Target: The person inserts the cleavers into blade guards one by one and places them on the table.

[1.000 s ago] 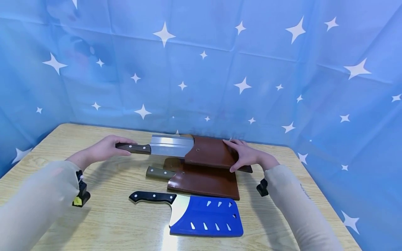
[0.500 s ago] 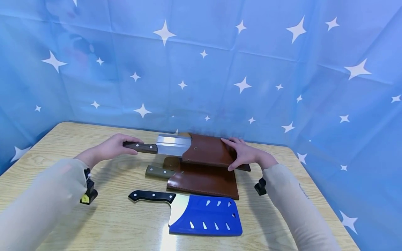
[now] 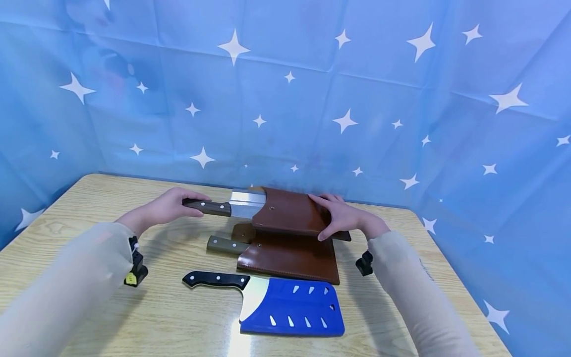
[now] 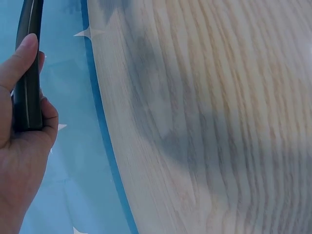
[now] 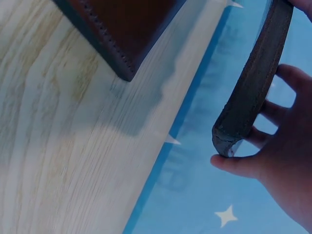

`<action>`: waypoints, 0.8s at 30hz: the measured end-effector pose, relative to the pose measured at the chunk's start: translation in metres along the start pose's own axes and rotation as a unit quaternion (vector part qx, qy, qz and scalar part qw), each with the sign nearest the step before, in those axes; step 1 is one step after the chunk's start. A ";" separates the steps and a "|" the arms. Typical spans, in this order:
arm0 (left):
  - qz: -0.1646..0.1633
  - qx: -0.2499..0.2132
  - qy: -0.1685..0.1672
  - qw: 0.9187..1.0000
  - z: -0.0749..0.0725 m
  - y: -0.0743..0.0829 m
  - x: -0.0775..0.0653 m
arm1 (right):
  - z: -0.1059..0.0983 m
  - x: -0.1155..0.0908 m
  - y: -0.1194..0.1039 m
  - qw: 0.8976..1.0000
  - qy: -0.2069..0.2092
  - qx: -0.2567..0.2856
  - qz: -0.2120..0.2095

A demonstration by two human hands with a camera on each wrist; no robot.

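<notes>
In the head view a cleaver [image 3: 247, 203] with a dark wooden handle [image 3: 209, 207] is partly inside a brown leather sheath [image 3: 285, 210]. My left hand [image 3: 171, 206] grips the handle's end, thumb along it, as the left wrist view also shows. At the other end my right hand [image 3: 345, 215] holds the sheath by its closed edge, fingers spread across it. In the right wrist view the sheath's dark edge [image 5: 256, 80] lies between thumb and fingers, raised off the table. A strip of bare blade shows between handle and sheath mouth.
Just in front lies a second cleaver, its olive handle [image 3: 226, 245] sticking out of another brown leather sheath [image 3: 290, 255]. Nearer still is a black-handled cleaver [image 3: 216, 279] in a blue slotted plastic cover [image 3: 294, 307]. Behind the wooden table [image 3: 111, 198] hangs a blue starred cloth [image 3: 303, 99].
My left hand has moved right with the cleaver, and less blade shows outside the sheath. My right hand and the sheath have shifted slightly left. The other cleavers lie where they were.
</notes>
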State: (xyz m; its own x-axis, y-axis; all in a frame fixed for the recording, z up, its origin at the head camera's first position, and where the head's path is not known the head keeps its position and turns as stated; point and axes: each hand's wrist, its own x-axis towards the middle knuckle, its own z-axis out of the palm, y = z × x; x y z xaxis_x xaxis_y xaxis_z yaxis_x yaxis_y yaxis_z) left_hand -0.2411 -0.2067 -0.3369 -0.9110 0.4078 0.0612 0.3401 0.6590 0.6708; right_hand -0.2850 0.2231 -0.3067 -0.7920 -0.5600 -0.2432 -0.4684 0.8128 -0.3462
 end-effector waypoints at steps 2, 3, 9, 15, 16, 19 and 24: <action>0.000 -0.002 -0.001 1.000 0.001 0.001 0.003 | -0.001 0.001 -0.001 1.000 0.000 0.002 -0.003; 0.000 -0.003 0.000 1.000 0.001 0.001 0.004 | -0.001 0.001 -0.002 1.000 0.000 0.002 -0.004; 0.000 -0.003 0.001 1.000 0.004 0.003 0.009 | -0.004 0.003 -0.005 1.000 -0.001 -0.002 -0.011; 0.006 -0.004 0.001 1.000 0.006 0.011 0.015 | -0.007 0.004 -0.008 1.000 -0.003 -0.002 -0.013; 0.007 -0.006 0.001 1.000 0.007 0.012 0.017 | -0.007 0.005 -0.008 1.000 -0.002 -0.001 -0.014; 0.006 -0.008 0.002 1.000 0.008 0.017 0.021 | -0.010 0.007 -0.010 1.000 0.000 0.004 -0.018; -0.002 -0.018 -0.005 1.000 0.010 0.026 0.025 | -0.014 0.009 -0.013 1.000 -0.003 0.006 -0.020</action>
State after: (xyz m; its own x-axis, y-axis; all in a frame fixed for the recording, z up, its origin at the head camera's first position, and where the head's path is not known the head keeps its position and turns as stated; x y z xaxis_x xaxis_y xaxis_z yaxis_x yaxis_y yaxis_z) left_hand -0.2526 -0.1736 -0.3256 -0.9102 0.4111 0.0510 0.3272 0.6380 0.6970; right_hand -0.2912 0.2095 -0.2912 -0.7698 -0.5938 -0.2342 -0.4954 0.7872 -0.3673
